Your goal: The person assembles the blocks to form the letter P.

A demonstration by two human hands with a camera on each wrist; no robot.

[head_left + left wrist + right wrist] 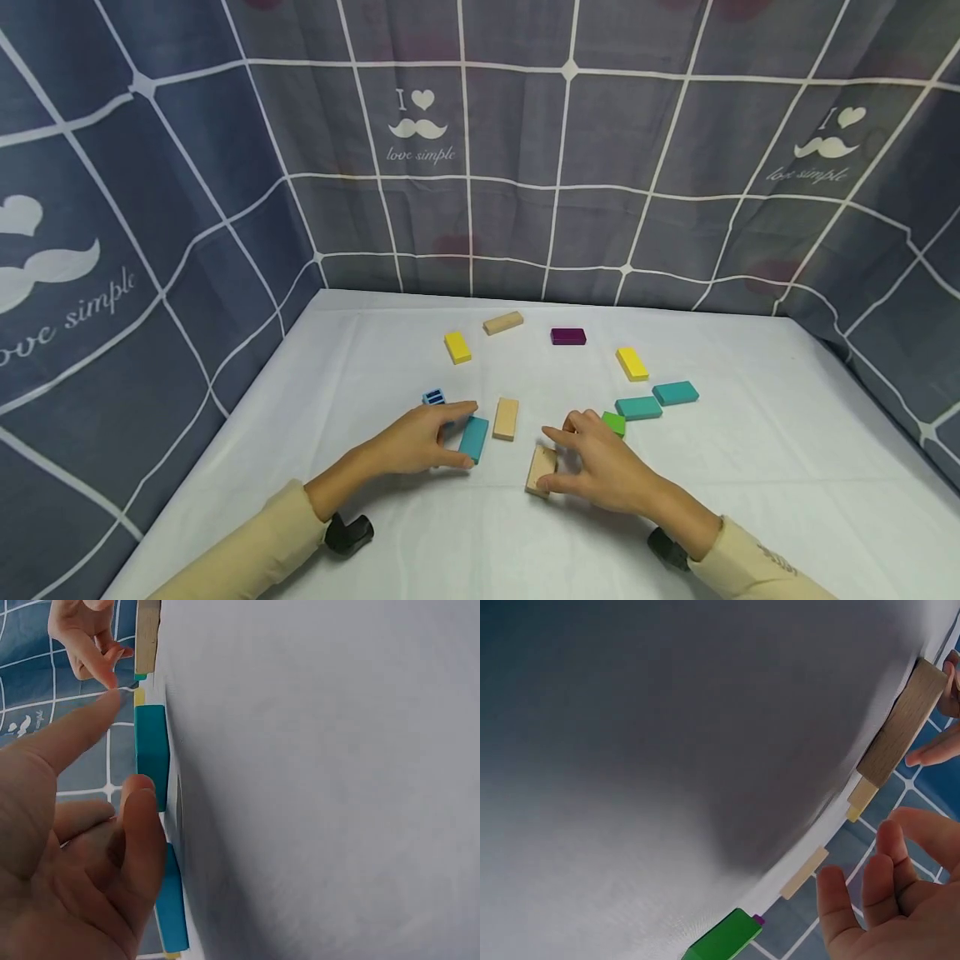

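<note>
The left hand (pixel 416 440) and right hand (pixel 609 473) hold thumbs (pixel 457 459) clear of forefingers (pixel 456 409).

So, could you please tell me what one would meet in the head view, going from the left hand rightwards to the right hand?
Left hand → teal block → middle wooden block → nearer wooden block → right hand.

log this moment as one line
left hand: spanning teal block, contact unclear | right hand: at nearest wooden block, contact unclear | purple block: lying farther back
</note>
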